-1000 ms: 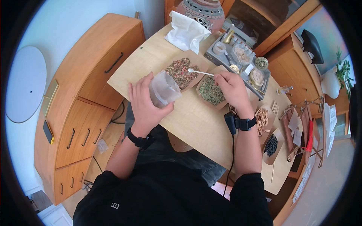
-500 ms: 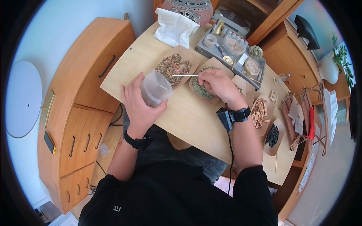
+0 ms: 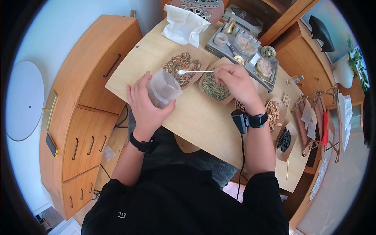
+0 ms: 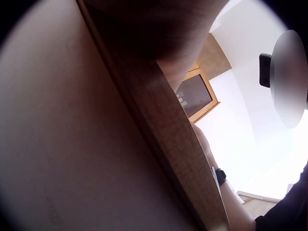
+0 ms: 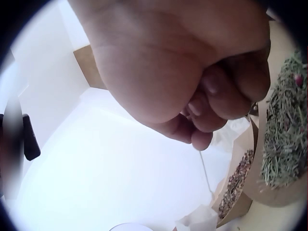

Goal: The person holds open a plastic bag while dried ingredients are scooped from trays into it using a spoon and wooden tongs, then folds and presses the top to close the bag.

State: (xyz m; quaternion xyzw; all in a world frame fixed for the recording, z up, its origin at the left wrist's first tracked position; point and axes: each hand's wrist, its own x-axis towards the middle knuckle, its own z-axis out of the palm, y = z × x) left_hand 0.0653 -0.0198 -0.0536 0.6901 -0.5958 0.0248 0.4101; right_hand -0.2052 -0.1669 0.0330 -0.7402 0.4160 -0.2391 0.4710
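Note:
In the head view my left hand grips a translucent pouch, its opening tilted up and to the right. My right hand pinches the handle of a small white spoon; its tip is over a paper tray of mixed reddish-brown herbs, close to the pouch's mouth. Below the right hand lies a tray of green dried herb. The right wrist view shows the right hand with fingers curled, the thin handle running down from the fingertips. Whether the spoon holds anything cannot be told.
A grey tray with jars and small containers stands at the back, beside a white cloth or paper and a patterned pot. Trays of wood chips and black sticks lie rightward, near a wooden rack.
The spoon first moved left toward the pouch with the right hand, then its tip rose slightly beside the pouch's mouth. The left hand still grips the pouch, and the head view has shifted.

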